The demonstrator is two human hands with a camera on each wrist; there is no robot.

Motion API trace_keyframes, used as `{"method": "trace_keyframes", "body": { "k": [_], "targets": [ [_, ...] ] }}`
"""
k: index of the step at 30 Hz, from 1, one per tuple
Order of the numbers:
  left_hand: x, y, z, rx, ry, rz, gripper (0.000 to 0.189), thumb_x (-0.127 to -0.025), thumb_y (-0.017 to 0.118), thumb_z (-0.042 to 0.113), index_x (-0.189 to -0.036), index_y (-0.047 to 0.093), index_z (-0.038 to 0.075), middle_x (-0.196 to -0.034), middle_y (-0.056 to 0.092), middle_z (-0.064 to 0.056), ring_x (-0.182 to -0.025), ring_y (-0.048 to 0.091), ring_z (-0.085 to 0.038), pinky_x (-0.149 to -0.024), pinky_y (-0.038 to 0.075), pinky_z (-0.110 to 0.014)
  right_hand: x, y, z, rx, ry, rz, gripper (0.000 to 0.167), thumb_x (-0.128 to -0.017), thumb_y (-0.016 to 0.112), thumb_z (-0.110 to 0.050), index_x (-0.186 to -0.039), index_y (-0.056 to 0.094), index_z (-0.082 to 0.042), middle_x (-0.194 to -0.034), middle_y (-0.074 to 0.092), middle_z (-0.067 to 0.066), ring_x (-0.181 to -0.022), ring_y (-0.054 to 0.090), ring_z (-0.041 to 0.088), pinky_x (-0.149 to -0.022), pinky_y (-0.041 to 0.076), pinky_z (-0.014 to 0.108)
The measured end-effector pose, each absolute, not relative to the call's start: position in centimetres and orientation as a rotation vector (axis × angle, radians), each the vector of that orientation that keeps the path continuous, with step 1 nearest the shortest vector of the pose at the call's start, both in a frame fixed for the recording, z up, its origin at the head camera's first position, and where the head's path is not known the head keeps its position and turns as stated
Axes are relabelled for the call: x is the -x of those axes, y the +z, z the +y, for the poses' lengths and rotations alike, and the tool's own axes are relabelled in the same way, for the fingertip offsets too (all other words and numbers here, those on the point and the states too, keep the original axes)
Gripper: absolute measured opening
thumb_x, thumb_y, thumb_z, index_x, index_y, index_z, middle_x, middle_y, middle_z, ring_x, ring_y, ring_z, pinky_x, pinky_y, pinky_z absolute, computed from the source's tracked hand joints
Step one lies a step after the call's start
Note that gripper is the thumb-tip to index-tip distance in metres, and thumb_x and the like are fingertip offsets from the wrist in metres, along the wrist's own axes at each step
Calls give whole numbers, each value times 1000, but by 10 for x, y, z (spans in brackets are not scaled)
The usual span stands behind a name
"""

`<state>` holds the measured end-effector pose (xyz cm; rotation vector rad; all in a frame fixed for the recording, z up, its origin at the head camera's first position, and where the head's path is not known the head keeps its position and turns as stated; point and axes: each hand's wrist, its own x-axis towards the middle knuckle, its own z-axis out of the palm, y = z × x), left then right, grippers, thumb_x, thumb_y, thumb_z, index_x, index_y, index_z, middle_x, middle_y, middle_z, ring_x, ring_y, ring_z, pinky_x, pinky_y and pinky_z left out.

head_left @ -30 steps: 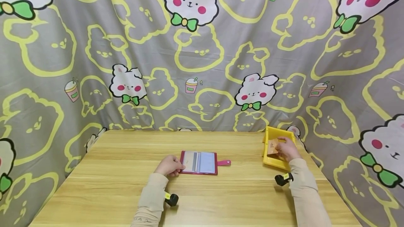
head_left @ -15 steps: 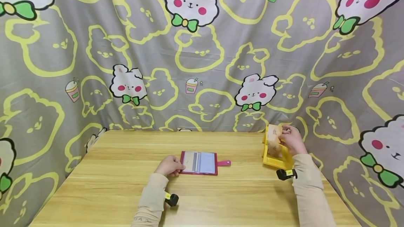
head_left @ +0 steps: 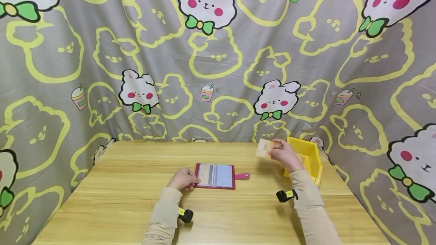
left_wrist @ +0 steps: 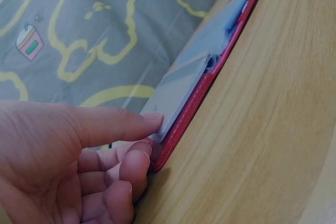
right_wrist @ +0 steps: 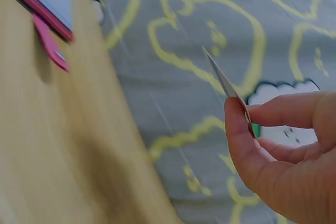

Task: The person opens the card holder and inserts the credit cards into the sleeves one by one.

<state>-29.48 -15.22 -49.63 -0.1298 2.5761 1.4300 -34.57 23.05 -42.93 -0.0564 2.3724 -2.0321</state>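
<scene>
An open card holder (head_left: pixel 218 186) with a red cover and clear plastic sleeves lies on the table. My left hand (head_left: pixel 184 179) pinches its left edge: in the left wrist view the thumb (left_wrist: pixel 123 125) lies on the top sleeve and the other fingers curl at the edge. To the right, my right hand (head_left: pixel 285 155) holds a pale orange card (head_left: pixel 264 148) up off the table, between thumb and fingertips. The right wrist view shows that card (right_wrist: pixel 227 83) nearly edge-on. A yellow bin (head_left: pixel 316 158) stands just right of this hand, partly hidden by it.
A pink snap strap (head_left: pixel 242 176) sticks out from the holder's right side. The wooden table (head_left: pixel 238 214) ends at a grey patterned curtain (head_left: pixel 225 59) behind and on both sides. Inside the bin, another orange piece shows behind the right hand.
My right hand has lifted the card up out of the yellow bin and carried it left, past the bin's side. The left hand and the card holder have stayed in place.
</scene>
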Motion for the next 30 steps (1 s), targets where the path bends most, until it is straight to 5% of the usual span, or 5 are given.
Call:
{"method": "trace_keyframes", "body": {
  "k": [17,30],
  "targets": [
    [290,-490,-153,86,1463,2542,21,-84,71,9,-70,55,7,-56,53,1,-46,48,-6,-43,42,-16,338,-482,122,62,-2019,2228,57,-74,62,20,-122,37,2,-85,42,7,-66,56,18,-57,57,28],
    [291,-491,-151,113,1444,2586,21,-83,73,10,-70,57,6,-57,53,0,-46,49,-8,-44,41,-17,325,-496,86,192,-1870,2302,55,-74,65,18,-120,39,3,-77,43,4,-60,53,16,-52,54,26]
  ]
}}
